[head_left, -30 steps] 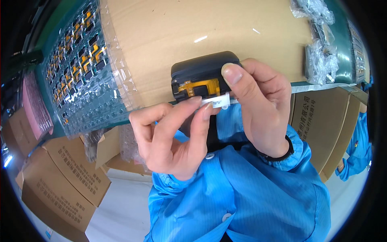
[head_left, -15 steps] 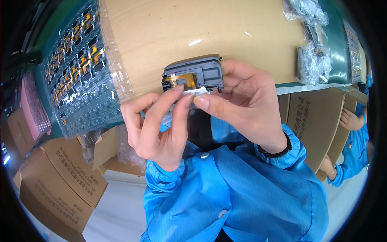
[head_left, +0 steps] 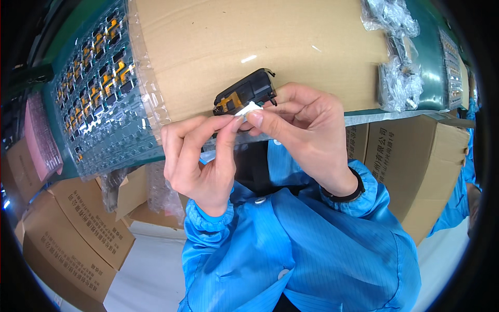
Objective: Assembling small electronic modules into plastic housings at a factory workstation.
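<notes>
In front of me a dark plastic housing (head_left: 253, 88), with an orange flex cable (head_left: 227, 102) along its lower left side, is tilted with its right end higher. My right hand (head_left: 306, 125) is closed on its lower right, fingers behind and the thumb over a small white piece (head_left: 250, 108) at the near edge. My left hand (head_left: 200, 151) pinches thumb and index finger together at the left end of that white piece. The fingertips partly cover the white piece, so its full shape is hidden.
Clear plastic trays (head_left: 104, 93) of small parts with orange flex cables lie at left on a green mat. Brown cardboard (head_left: 208, 36) covers the worktop. Bagged parts (head_left: 399, 86) lie at right. Cardboard boxes (head_left: 78, 234) stand below; another person's blue sleeve (head_left: 451, 208) shows far right.
The housing has turned, its right end rising and its inner face less visible. My right hand has shifted slightly left. The other person's hands at right have moved mostly out of sight.
</notes>
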Action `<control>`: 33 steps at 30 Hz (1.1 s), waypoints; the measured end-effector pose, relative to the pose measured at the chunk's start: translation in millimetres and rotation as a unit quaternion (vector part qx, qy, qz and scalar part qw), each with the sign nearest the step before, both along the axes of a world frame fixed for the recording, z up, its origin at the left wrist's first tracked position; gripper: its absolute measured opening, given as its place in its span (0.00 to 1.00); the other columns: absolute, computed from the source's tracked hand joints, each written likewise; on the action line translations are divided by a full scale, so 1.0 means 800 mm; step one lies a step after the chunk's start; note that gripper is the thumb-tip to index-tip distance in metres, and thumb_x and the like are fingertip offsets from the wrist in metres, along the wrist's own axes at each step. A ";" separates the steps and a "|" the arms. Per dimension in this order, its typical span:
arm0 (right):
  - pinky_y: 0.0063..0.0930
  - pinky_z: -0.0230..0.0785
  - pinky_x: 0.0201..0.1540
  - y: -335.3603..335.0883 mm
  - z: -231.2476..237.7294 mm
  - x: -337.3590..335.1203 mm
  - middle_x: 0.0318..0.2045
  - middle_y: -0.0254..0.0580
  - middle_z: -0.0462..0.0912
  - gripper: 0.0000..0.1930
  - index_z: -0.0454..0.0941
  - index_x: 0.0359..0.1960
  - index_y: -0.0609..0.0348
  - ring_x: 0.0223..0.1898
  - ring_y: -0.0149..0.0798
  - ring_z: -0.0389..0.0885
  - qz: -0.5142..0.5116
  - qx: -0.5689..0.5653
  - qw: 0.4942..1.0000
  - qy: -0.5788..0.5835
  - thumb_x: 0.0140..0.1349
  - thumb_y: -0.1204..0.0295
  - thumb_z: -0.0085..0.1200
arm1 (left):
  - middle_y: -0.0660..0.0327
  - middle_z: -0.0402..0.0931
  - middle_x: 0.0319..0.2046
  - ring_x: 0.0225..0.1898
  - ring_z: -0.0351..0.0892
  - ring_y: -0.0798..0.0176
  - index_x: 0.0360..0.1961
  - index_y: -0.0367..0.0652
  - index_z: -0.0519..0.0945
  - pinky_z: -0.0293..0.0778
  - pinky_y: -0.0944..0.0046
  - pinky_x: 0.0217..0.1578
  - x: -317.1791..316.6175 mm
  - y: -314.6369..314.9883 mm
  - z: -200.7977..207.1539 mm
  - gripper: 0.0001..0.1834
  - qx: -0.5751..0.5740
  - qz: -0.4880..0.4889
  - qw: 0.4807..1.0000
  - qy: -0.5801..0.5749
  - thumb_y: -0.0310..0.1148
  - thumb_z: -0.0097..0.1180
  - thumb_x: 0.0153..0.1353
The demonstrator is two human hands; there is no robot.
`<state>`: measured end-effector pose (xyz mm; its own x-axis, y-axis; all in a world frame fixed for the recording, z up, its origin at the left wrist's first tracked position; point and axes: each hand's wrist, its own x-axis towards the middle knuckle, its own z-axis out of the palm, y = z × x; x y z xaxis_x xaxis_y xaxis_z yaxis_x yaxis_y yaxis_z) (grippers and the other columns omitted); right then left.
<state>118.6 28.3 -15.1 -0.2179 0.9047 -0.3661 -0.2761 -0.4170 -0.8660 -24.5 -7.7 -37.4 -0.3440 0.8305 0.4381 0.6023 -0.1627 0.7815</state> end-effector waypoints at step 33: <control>0.21 0.80 0.34 -0.005 -0.008 -0.017 0.26 0.43 0.85 0.10 0.79 0.34 0.71 0.32 0.30 0.86 -0.107 0.210 0.966 -0.105 0.51 0.84 0.66 | 0.58 0.80 0.25 0.25 0.76 0.60 0.29 0.33 0.82 0.73 0.66 0.29 -0.061 -0.073 0.019 0.03 0.071 0.175 0.972 0.138 0.17 0.63 0.53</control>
<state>105.3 24.5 -21.2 0.0289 0.9992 0.0274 -0.1171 0.0306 -0.9926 -73.5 -66.1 -22.0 -0.4471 0.6083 0.6559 0.8242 -0.0049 0.5663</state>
